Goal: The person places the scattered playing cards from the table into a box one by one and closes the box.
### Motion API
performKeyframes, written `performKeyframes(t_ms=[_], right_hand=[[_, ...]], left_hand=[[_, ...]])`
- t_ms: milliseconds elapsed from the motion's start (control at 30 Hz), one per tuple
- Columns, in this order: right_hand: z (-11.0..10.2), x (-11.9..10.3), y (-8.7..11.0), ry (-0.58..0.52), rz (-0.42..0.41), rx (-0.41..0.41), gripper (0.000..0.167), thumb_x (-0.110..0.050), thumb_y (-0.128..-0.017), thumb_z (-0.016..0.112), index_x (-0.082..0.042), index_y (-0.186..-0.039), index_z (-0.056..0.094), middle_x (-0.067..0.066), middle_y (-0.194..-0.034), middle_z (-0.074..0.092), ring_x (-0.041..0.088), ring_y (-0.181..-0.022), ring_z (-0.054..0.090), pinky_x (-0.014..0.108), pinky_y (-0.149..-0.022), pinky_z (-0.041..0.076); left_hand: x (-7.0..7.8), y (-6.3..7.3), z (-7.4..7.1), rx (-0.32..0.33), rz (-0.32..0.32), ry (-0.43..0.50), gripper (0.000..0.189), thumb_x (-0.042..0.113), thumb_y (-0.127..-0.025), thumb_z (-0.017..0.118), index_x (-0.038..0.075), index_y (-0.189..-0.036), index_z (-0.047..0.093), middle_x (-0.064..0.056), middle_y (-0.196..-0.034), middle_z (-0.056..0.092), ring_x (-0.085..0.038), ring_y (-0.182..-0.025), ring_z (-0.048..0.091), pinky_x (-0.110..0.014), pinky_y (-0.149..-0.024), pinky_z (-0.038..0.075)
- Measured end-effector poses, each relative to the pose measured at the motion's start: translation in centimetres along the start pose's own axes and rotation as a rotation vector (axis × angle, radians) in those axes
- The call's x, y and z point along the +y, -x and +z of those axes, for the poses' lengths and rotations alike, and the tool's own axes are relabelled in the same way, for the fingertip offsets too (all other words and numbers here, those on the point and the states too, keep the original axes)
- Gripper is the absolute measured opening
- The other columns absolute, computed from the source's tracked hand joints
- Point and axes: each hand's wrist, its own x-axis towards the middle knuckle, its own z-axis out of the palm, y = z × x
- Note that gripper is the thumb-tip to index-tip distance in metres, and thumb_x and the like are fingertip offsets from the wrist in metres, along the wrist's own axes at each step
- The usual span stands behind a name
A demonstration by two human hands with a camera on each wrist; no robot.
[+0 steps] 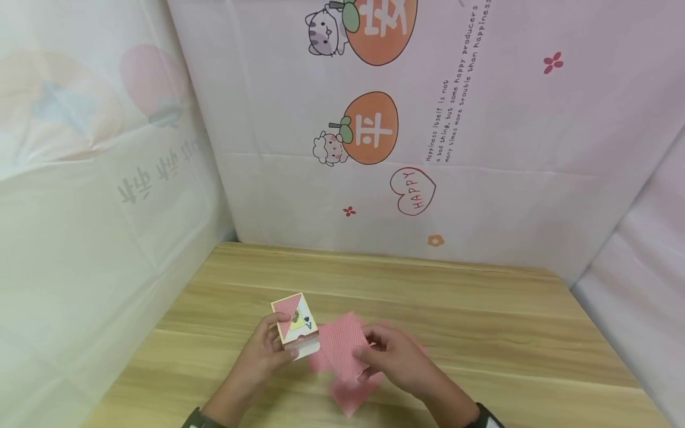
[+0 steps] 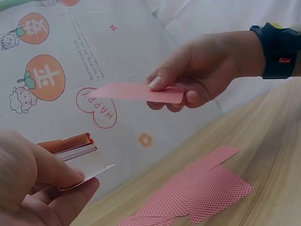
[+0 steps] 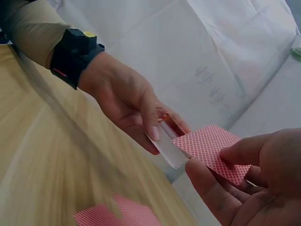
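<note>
My left hand (image 1: 264, 345) grips a playing card box (image 1: 307, 310) with an ace printed on its front. The box's flap is open, and in the left wrist view the edges of cards (image 2: 77, 153) show inside. Between thumb and fingers, my right hand (image 1: 398, 359) pinches a playing card (image 1: 342, 342) with a red patterned back. That card is held just right of the box's open end, overlapping it slightly in the right wrist view. Below the hands, several loose playing cards (image 2: 214, 190) lie spread face down, partly hidden by the right hand in the head view.
A wood-grain table (image 1: 481, 315) lies under the cards. White printed cloth (image 1: 299, 196) hangs behind it, with more cloth along the left side (image 1: 134, 238) and right side (image 1: 642, 261). Each wrist wears a dark band (image 2: 280, 52).
</note>
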Motion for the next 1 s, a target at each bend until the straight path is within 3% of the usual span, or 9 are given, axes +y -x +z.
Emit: performKeyframes(t_ms=[100, 233, 500, 667, 1000], right_hand=[[0.8, 0.4, -0.2, -0.001, 0.035, -0.034, 0.024, -0.021, -0.099, 0.067, -0.002, -0.113, 0.064, 0.012, -0.090, 0.069, 0.020, -0.072, 0.070, 0.037, -0.065, 0.063], [1.8, 0.9, -0.4, -0.019, 0.088, -0.054, 0.028, -0.030, -0.099, 0.066, -0.005, -0.112, 0.062, 0.011, -0.077, 0.070, 0.015, -0.058, 0.065, 0.027, -0.052, 0.056], [3.5, 1.4, -0.9, -0.126, 0.111, -0.111, 0.029, -0.029, -0.098, 0.066, -0.004, -0.109, 0.060, 0.002, -0.062, 0.062, 0.007, -0.051, 0.055, 0.020, -0.046, 0.045], [4.2, 1.5, -1.2, -0.187, 0.113, -0.164, 0.029, -0.028, -0.099, 0.065, -0.002, -0.108, 0.057, 0.002, -0.062, 0.061, 0.010, -0.050, 0.056, 0.020, -0.045, 0.043], [4.9, 1.5, -1.6, -0.226, 0.147, -0.145, 0.032, -0.030, -0.099, 0.065, -0.005, -0.117, 0.057, 0.001, -0.067, 0.065, 0.007, -0.050, 0.057, 0.022, -0.045, 0.050]], left_hand=[[-0.1, -0.1, -0.1, 0.002, 0.006, 0.004, 0.068, -0.014, -0.083, 0.064, 0.005, -0.141, 0.034, -0.029, -0.149, 0.040, -0.037, -0.131, 0.053, -0.035, -0.099, 0.054], [-0.1, -0.1, -0.2, -0.012, 0.017, -0.014, 0.068, -0.013, -0.084, 0.065, 0.006, -0.142, 0.034, -0.028, -0.147, 0.042, -0.032, -0.126, 0.058, -0.034, -0.099, 0.054], [-0.1, -0.2, -0.4, -0.041, 0.032, -0.035, 0.068, -0.010, -0.085, 0.067, 0.006, -0.142, 0.032, -0.028, -0.148, 0.040, -0.029, -0.125, 0.059, -0.033, -0.099, 0.054], [-0.1, -0.2, -0.3, -0.038, 0.029, -0.030, 0.069, -0.010, -0.084, 0.067, 0.006, -0.142, 0.032, -0.028, -0.148, 0.040, -0.029, -0.125, 0.059, -0.034, -0.098, 0.055], [-0.2, -0.1, -0.4, -0.058, 0.022, -0.039, 0.072, -0.007, -0.085, 0.069, 0.006, -0.144, 0.030, -0.030, -0.150, 0.038, -0.031, -0.123, 0.060, -0.035, -0.097, 0.055]])
